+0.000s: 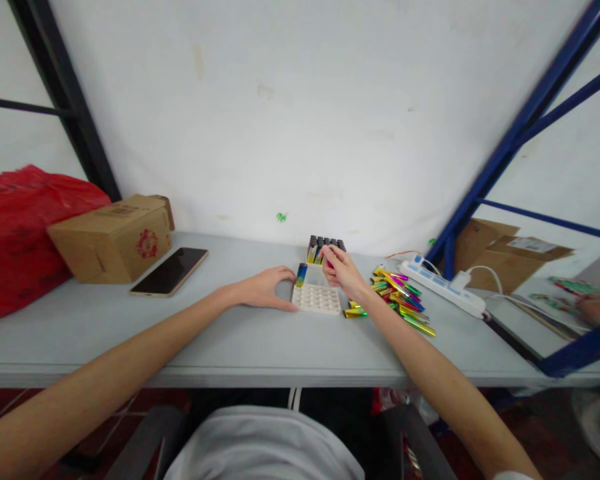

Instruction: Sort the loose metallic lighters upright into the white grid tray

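A white tray [316, 299] with rows of round holes lies flat on the table. One blue and yellow lighter [301, 275] stands upright at its back left corner. My left hand [271, 288] curves around the tray's left side, thumb and fingers apart, with the thumb at its front corner. Above the tray's back right part, my right hand [344, 272] is closed on a magenta lighter, mostly hidden by the fingers. Behind it stands a packed block of lighters [325, 243] with black tops. A loose pile of shiny coloured lighters [400, 299] lies right of the tray, partly behind my right forearm.
At left are a phone [170, 271], a cardboard box [113, 241] and a red plastic bag [23, 233]. A power strip [443, 285] with cables lies at right, beside a blue metal frame [510, 143]. Another person's hand [597, 305] shows at the far right.
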A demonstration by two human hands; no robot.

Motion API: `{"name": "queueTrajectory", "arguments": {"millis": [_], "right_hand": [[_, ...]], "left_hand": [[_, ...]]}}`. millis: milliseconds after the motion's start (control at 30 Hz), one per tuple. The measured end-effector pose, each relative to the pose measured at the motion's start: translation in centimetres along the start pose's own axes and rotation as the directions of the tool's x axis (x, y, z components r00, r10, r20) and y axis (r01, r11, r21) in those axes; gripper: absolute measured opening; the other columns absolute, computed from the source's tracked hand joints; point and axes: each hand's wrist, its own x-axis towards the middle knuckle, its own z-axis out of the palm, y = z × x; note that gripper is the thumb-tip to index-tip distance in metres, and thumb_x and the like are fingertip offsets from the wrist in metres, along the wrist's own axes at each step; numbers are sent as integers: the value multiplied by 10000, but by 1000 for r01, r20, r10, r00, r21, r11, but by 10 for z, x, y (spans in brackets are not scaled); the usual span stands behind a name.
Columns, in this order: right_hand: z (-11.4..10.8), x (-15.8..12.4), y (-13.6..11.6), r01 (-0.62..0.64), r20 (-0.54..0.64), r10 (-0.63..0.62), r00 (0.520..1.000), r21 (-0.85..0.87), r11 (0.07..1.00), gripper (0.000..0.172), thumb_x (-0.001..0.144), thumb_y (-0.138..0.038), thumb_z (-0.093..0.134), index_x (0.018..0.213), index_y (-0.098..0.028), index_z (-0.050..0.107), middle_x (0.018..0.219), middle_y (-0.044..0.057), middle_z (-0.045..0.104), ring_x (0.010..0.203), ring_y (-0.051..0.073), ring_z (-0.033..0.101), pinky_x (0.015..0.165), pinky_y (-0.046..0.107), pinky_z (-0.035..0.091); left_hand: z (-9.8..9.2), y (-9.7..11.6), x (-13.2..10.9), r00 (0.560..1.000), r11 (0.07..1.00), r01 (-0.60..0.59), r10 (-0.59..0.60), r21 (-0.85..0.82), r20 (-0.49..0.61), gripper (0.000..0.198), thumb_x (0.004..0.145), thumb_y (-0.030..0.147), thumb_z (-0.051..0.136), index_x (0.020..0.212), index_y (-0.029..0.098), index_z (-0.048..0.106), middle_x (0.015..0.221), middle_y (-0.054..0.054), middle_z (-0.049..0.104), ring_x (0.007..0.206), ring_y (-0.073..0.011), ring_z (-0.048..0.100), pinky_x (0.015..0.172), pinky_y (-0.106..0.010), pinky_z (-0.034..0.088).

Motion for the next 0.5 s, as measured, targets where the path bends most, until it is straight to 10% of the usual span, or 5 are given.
{"name": "queueTrajectory", "arguments": {"millis": [200, 500], "right_hand": [[10, -11, 7, -253, -71, 250, 966, -29, 967, 637, 910, -787, 405, 607, -231, 329, 497, -95, 177, 402, 55, 102, 375, 206, 77], [22, -15, 10, -159, -207, 125, 970, -159, 974, 476, 983, -371, 354, 530, -232, 303, 433, -61, 229, 380, 70, 158, 369, 214, 119]], "left_hand": [[0, 1, 1, 1000, 1000, -1, 1, 12, -1, 679, 753, 644, 776, 1233, 185, 632, 1320, -115, 629, 1231, -283, 593, 1108, -364, 418], [-1, 1, 0, 1000, 1000, 5, -5, 12, 8, 720, 759, 682, 750, 1264, 186, 617, 1334, -108, 623, 1234, -282, 591, 1110, -359, 417]]}}
